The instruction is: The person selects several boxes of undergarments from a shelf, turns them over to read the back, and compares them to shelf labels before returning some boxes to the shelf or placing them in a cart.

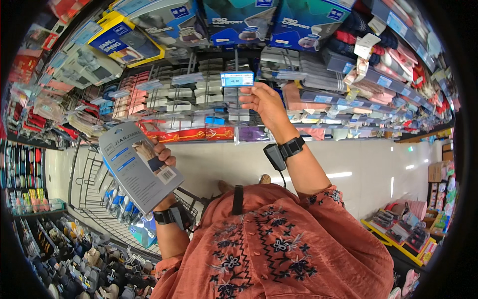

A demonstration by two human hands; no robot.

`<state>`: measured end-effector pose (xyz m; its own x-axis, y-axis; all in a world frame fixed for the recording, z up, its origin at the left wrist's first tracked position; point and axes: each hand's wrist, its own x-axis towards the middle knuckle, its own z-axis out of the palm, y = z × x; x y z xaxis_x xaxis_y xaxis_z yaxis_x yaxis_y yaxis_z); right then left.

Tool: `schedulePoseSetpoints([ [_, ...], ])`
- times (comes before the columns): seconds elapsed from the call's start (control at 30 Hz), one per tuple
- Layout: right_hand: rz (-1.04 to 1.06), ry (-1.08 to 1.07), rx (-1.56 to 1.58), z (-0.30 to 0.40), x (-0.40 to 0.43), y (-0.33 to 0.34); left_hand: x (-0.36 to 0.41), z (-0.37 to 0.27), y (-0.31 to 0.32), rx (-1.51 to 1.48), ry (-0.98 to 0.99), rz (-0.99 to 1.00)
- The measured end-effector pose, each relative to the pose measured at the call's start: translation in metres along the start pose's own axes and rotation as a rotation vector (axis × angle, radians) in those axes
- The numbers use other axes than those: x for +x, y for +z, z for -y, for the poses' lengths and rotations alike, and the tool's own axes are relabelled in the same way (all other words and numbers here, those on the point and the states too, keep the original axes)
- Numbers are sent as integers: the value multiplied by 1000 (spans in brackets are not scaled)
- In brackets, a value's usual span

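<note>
My left hand grips a flat grey cardboard package of underwear, its back with a barcode and a small photo turned up to me. My right hand is raised at the shelf, fingers partly curled just under and beside a blue and white price tag on the end of a display hook. Whether the fingertips touch the tag I cannot tell; no package shows in that hand. Behind the tag, boxed packs hang in a row on the hook. Each wrist wears a black strapped device.
A wire shopping cart stands at my left, with bundled goods and a blue-green box in it. Shoe racks lie behind it. Large underwear boxes line the upper shelf; folded clothes fill the right. A yellow-edged display stands on the pale floor.
</note>
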<state>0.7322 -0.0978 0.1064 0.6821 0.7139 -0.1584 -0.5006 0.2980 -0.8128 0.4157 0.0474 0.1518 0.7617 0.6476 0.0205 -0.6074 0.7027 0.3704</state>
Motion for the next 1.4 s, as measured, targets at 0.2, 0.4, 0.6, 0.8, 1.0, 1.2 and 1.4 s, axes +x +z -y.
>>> schedulePoseSetpoints([
  [0.2,99,134,49,-24,9,15,-8,-4,-2,-30,47,-40],
  [0.4,238,159,54,-39,28,72,-14,-25,-18,-52,17,0],
  [0.6,205,146,28,-46,43,91,-20,-41,-32,-90,23,29],
  [0.8,208,120,9,-51,39,94,-19,-49,-38,-108,30,-6],
  [1.0,161,106,-18,-55,40,98,-14,-54,-30,-39,39,-31],
  [1.2,121,86,-29,-54,39,101,-9,-58,-35,-62,13,-27],
  [1.4,105,65,-23,-53,41,100,2,-63,-42,-81,-21,-11],
])
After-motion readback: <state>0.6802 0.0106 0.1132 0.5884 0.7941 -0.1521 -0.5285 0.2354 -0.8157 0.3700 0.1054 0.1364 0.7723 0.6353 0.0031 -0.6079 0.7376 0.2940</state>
